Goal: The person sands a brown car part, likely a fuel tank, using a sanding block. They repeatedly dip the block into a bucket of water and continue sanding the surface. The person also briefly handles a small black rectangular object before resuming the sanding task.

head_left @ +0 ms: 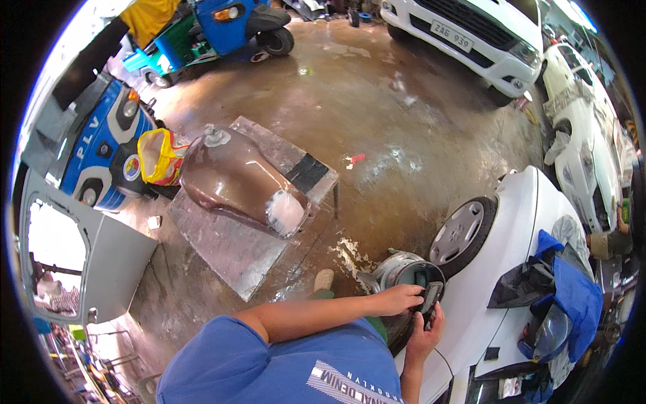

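My left hand (402,301) and my right hand (427,326) both grip a dark rectangular block (431,296) with a greyish face, held over a round metal pot (383,276) at lower right. The pot's dark interior is partly covered by the block and hands. Left of them, a glossy brown tank-shaped body part (229,182) with a pale patch at its near end rests on a worn flat board (215,249). A yellow bag (161,155) is beside that part.
A white car (494,296) with a blue cloth (568,289) on it borders me at right; other white cars (457,34) stand beyond. Blue three-wheelers (235,27) are at upper left, a detached grey door panel (108,269) at left. The brown floor (377,114) has wet-looking patches.
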